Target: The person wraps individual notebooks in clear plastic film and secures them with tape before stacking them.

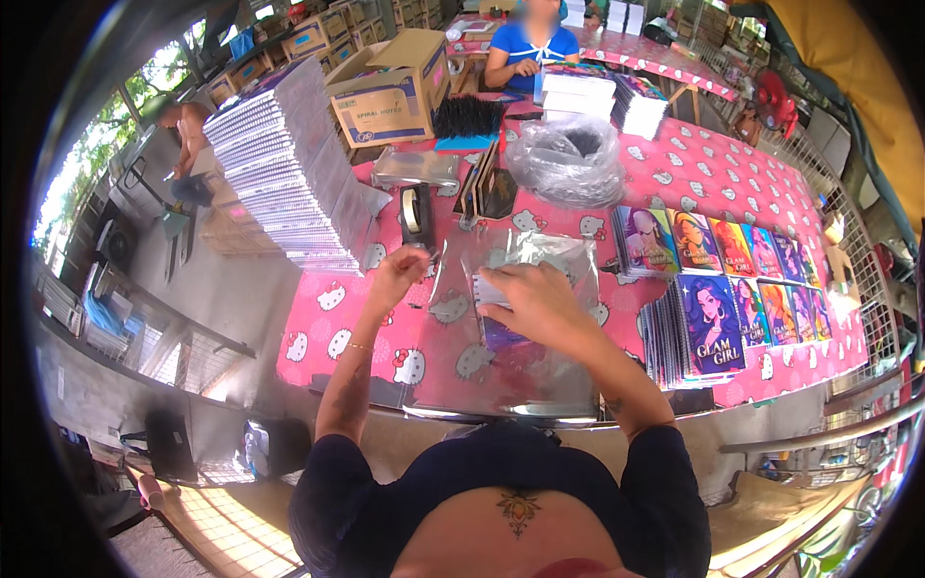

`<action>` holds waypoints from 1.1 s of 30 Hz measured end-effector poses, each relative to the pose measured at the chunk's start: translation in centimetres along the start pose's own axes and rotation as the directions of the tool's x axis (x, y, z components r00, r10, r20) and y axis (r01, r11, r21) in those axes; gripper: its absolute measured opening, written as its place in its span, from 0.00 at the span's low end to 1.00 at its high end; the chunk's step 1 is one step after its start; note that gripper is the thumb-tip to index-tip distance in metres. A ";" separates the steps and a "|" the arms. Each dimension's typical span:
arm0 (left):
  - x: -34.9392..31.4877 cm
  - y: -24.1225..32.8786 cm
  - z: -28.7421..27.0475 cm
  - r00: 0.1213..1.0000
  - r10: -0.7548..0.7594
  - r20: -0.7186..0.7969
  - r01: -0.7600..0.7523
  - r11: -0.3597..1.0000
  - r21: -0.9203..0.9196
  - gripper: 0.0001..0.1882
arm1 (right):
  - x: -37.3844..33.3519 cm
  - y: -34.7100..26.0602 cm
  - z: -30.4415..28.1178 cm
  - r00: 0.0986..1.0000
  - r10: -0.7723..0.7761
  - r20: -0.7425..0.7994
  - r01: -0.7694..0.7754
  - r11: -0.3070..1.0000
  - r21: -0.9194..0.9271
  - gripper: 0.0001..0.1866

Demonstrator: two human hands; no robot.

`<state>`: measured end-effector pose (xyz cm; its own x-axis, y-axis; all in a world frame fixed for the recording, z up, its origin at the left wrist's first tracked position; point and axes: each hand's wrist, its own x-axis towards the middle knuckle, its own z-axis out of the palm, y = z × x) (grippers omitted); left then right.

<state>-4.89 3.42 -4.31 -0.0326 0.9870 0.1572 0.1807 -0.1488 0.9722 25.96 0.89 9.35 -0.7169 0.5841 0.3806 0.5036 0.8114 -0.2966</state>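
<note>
The notebook (pixel 501 337) lies on clear plastic film (pixel 568 371) near the front edge of the worktop (pixel 771 183), partly hidden beneath the right grip (pixel 536 301); I see this grip spread, thumb apart from fingers, resting over the notebook rather than visibly clasping it; the left grip (pixel 397 274) hangs just in front of the tape dispenser (pixel 417 217), fingertips drawn nearly together, and I cannot tell whether a scrap of tape sits between them; principal hazards, in my judgement: loose, slippery film could slide or crease under uneven pressure, letting the notebook skew; any tape at the left fingertips could catch the film too soon and fold onto itself; a wide swing of the left forearm could knock the tall notebook stack (pixel 279 164) beside it; a careless right elbow could topple the upright display notebooks (pixel 713 323) nearby
</note>
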 end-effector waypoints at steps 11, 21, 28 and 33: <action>-0.3 13.1 4.8 0.865 0.352 0.357 -0.435 0.880 0.188 0.08 | -0.1 1.2 -0.7 0.995 -0.094 0.043 0.095 0.995 -0.015 0.23; 0.9 12.7 6.7 0.853 0.399 0.337 -0.490 0.835 0.249 0.06 | -7.2 8.5 0.3 0.981 0.193 -0.026 -0.165 0.896 0.411 0.32; 3.2 9.3 12.3 0.727 0.470 0.501 -0.686 0.526 0.502 0.12 | -6.6 9.3 4.5 0.996 -0.077 -0.038 0.084 0.965 0.250 0.28; 3.2 9.1 14.2 0.893 0.365 0.263 -0.450 0.728 0.517 0.38 | -6.3 9.6 4.5 0.996 -0.041 -0.078 0.060 0.962 0.268 0.25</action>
<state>10.64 6.10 2.57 0.2955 0.8428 0.4499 0.6546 -0.5216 0.5472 33.09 4.91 0.14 -0.6970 0.5504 0.4596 0.3119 0.8098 -0.4969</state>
